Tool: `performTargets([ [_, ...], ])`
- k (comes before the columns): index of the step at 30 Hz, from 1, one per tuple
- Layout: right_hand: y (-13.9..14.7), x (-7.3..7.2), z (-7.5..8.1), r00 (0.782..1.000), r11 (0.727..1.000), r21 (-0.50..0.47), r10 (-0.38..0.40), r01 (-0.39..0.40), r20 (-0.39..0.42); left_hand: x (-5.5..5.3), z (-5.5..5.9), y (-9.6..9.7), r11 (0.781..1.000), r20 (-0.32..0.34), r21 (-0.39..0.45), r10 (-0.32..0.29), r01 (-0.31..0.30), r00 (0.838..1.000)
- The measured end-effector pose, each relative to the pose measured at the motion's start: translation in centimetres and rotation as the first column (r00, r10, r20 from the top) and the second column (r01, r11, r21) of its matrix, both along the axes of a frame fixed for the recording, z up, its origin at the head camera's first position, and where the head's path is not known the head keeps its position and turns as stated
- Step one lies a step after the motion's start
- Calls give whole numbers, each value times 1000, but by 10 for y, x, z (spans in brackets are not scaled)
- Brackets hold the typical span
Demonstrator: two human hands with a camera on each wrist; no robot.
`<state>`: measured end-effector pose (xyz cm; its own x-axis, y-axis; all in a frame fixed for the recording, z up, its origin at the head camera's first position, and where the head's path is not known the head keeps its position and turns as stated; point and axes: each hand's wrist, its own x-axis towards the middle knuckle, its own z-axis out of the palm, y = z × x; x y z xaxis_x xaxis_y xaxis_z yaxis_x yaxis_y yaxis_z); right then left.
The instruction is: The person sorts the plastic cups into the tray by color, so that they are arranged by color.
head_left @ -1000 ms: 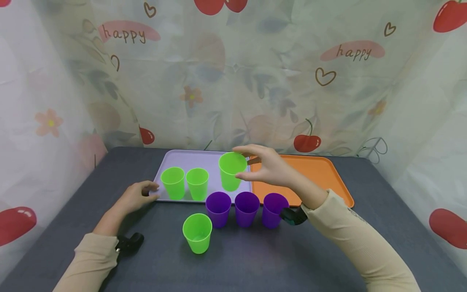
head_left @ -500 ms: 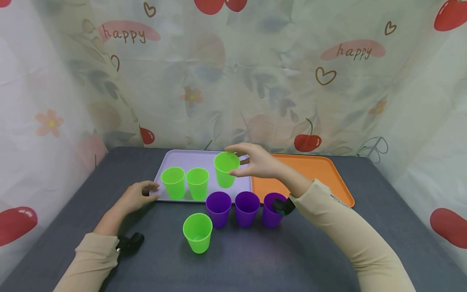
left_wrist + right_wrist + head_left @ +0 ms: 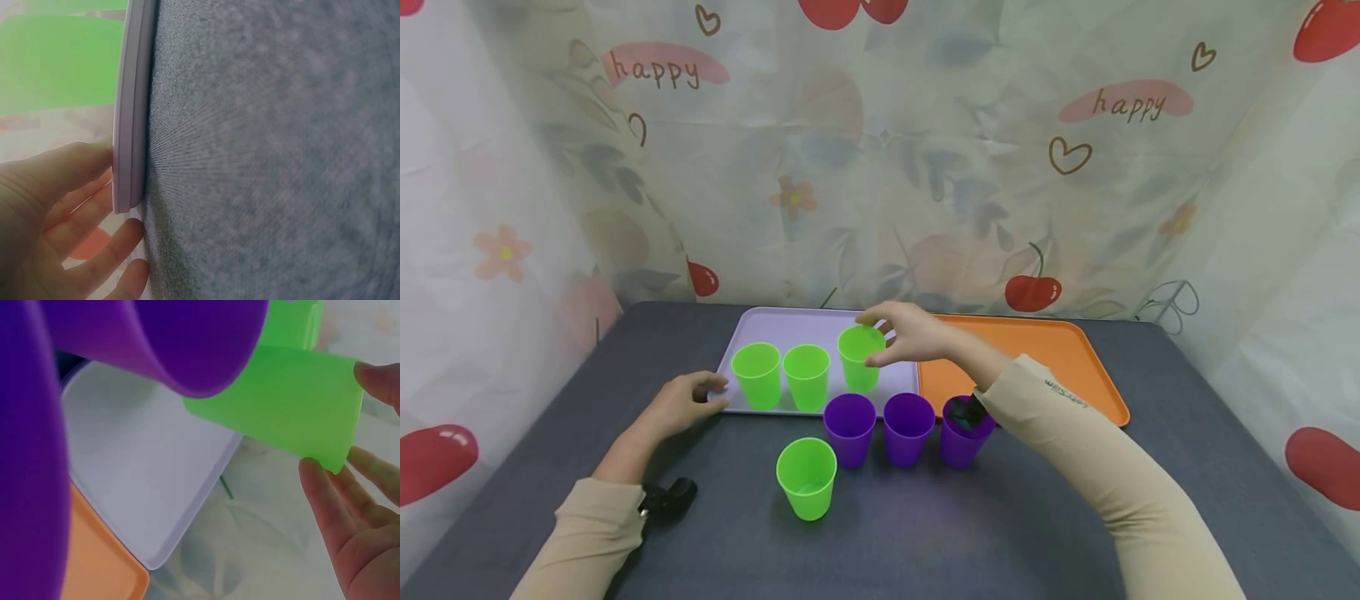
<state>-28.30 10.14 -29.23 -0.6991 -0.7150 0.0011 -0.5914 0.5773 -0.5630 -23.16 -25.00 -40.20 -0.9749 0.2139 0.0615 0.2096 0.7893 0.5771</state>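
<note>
In the head view my right hand [image 3: 906, 332] pinches a lime-green cup [image 3: 855, 371] near its rim, upright over the right part of the lavender tray [image 3: 793, 323]. Thumb and fingertips on opposite sides of that cup [image 3: 287, 403] show in the right wrist view. Left of it, two more green cups [image 3: 756, 379] [image 3: 807, 381] stand in a row on the tray. My left hand [image 3: 679, 406] holds the tray's front left corner. The left wrist view has its thumb [image 3: 81, 159] against the tray rim [image 3: 131, 112], fingers around the corner.
Three purple cups [image 3: 850, 433] [image 3: 908, 433] [image 3: 961, 446] line up before the trays, the rightmost partly behind my wrist camera. A fourth green cup [image 3: 807, 483] stands nearer me on the dark grey table [image 3: 925, 542]. An orange tray [image 3: 1045, 350] adjoins on the right.
My right hand has carried the green cup left, and latterly a little down, toward the two cups on the lavender tray. The left hand stays at the tray corner.
</note>
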Motion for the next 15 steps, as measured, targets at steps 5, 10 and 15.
performTargets([
  [5, -6, -4, -4, 1000, 998, 62, 2, -4, 28, 1, 1, 2, 1000, -10, 2, -6, 6, 1000],
  [10, -10, -6, -9, 999, 994, 104, 14, -18, 41, 0, -1, 1, 1000, -15, -1, -5, 5, 1000],
  [15, -13, -7, -12, 999, 991, 129, 28, -31, 28, -1, -2, 0, 1000, -15, 0, -4, 4, 1000],
])
